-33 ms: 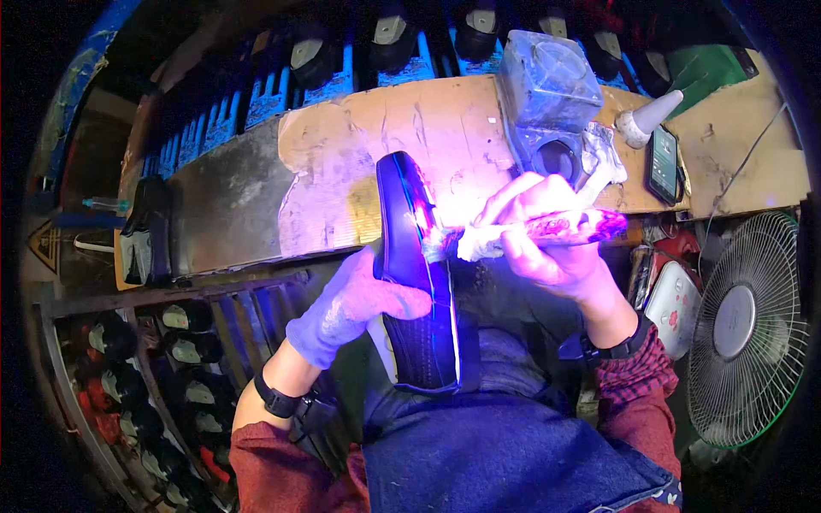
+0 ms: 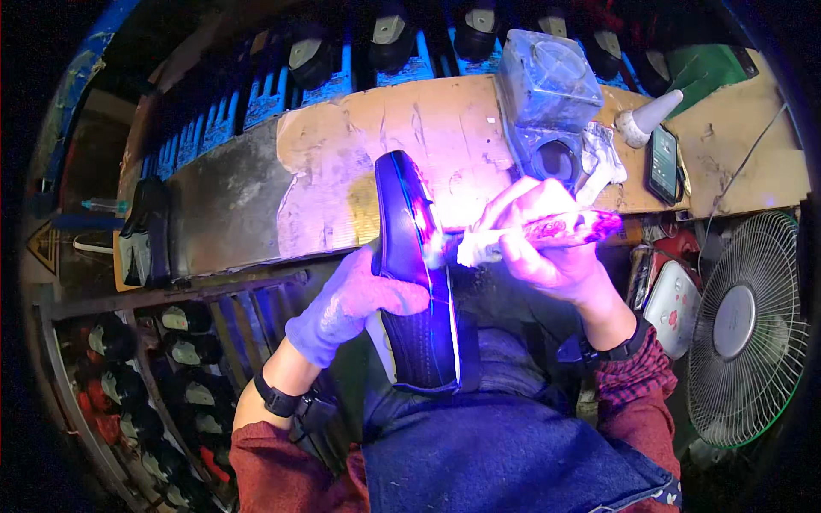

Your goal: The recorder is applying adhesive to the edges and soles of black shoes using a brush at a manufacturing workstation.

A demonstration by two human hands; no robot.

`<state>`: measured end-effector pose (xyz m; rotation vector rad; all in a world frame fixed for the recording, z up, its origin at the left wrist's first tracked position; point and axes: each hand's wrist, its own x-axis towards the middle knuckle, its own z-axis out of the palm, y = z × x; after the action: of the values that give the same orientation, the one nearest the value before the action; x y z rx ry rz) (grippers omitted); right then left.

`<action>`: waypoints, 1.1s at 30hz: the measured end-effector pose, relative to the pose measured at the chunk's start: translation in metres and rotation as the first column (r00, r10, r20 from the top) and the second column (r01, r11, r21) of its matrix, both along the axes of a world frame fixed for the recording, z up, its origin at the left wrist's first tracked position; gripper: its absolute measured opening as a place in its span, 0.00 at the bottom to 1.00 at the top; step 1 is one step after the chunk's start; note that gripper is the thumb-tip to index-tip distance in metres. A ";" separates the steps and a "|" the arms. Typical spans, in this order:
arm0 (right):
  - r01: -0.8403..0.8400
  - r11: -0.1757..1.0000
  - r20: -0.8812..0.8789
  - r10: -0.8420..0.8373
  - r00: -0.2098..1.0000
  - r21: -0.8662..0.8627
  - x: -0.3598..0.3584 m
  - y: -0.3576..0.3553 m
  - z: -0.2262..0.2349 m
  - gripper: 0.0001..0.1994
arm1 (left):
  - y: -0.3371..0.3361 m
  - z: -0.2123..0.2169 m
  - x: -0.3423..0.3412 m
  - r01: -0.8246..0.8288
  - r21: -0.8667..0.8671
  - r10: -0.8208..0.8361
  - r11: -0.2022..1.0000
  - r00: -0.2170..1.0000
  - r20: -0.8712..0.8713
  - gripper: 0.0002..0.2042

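Shoe (image 2: 416,282), dark with its sole edge lit, stands on end over the person's lap, its toe reaching the worn workbench (image 2: 359,162) edge. Left hand (image 2: 342,303), gloved, clasps its side from the left. Right hand (image 2: 547,244) grips a brush (image 2: 513,239) touching the sole edge. Fan (image 2: 744,329) crowds the right; shoe racks (image 2: 162,376) the left.
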<state>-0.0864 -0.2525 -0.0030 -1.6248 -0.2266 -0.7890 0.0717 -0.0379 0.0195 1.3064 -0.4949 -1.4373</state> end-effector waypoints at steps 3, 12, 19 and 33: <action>0.021 0.993 -0.104 -0.010 0.995 0.114 -0.011 -0.003 0.009 0.06 | -0.005 -0.008 0.012 -0.002 -0.122 0.000 0.993 1.000 -0.016 0.16; 0.543 0.500 -0.100 -0.790 0.604 -0.674 -0.043 -0.089 0.017 0.04 | 0.004 -0.005 -0.069 -0.567 -0.238 0.263 0.789 0.661 -0.703 0.32; 0.617 0.742 -0.318 -0.670 0.671 -0.263 -0.061 -0.085 0.007 0.04 | 0.006 -0.040 -0.062 -0.543 -0.049 0.440 0.838 0.726 -0.528 0.30; 0.401 0.890 -0.490 -0.455 0.744 -0.217 0.093 -0.008 0.055 0.13 | 0.001 -0.040 -0.068 -0.545 -0.025 0.467 0.838 0.740 -0.484 0.28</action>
<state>0.0067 -0.2608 0.0515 -1.9557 0.5399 -0.6359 0.0041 -0.0372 -0.0209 0.8271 0.0727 -1.1485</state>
